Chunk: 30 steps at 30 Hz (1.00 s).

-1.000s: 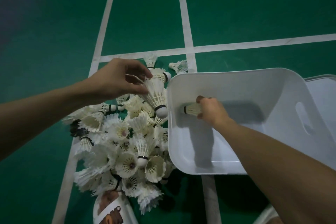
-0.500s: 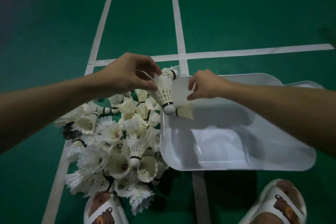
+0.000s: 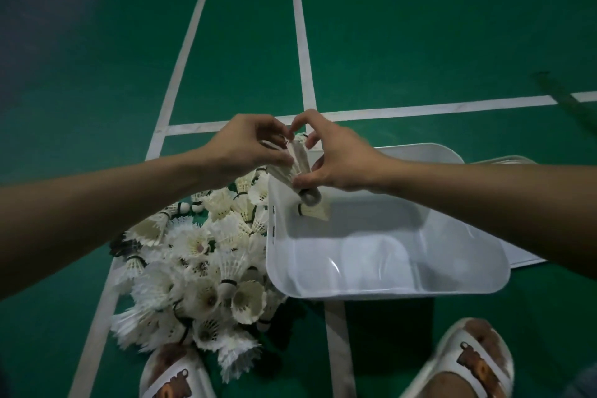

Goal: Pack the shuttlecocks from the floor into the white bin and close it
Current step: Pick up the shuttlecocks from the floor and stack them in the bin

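Pinching held shuttlecock (image 3: 298, 165) between left hand (image 3: 248, 149) and right hand (image 3: 342, 161) over white bin (image 3: 387, 287) corner. Early stage: lone shuttlecock (image 3: 313, 212) inside, large pile (image 3: 200, 268) left on floor, lid (image 3: 504, 159) off alongside.

A single wide-angle camera, worn on the person's head, is looking forward and steeply down at a green court floor (image 3: 420, 26). It is sitting close above the left hand (image 3: 248, 152) and right hand (image 3: 342, 165), which are meeting mid-frame, both reaching in from the side edges. Two sandals (image 3: 174, 375) are showing at the bottom edge, and the white court lines (image 3: 303, 42) are bowing through the lens.
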### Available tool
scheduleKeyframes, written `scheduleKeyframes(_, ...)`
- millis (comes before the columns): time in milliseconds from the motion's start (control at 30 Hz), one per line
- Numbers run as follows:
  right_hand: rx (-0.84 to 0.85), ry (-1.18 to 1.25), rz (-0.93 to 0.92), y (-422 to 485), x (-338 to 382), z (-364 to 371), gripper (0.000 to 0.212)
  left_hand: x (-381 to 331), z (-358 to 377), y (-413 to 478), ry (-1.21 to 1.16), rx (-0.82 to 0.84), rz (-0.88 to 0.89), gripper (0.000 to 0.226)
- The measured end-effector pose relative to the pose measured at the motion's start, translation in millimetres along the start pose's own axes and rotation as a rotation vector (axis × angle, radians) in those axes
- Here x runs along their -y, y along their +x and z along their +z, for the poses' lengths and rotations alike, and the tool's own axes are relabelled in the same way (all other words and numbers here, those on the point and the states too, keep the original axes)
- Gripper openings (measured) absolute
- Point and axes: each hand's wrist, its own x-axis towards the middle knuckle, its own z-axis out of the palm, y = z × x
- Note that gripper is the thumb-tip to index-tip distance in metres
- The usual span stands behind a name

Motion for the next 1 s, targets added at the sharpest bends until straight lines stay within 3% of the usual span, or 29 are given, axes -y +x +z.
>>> scheduleKeyframes(133, 0.032, 0.026, 0.033, -4.7, -5.8, -1.6, 0.074, -1.7, 2.2, 0.7, 0.044, -0.033, 0.025, 0.02)
scheduleKeyframes(300, 0.062, -0.008, 0.062, -11.4, -22.9, -11.8, 0.072, 6.4, -4.7, 6.3, 0.183, -0.168, 0.046, 0.024)
scheduleKeyframes(633, 0.086, -0.081, 0.145, -14.9, -72.4, -18.8, 0.059, 11.6, 0.3, 4.3, 0.29, -0.044, 0.113, 0.02)
scheduleKeyframes(767, 0.079, -0.058, 0.202, -18.9, -91.1, -15.7, 0.057, 19.0, -6.2, 5.0, 0.151, 0.026, 0.052, 0.03)
scheduleKeyframes(1000, -0.06, -0.18, 0.306, -15.3, -123.3, -4.0, 0.055, 29.2, -11.4, 9.8, 0.161, 0.047, 0.047, 0.035)
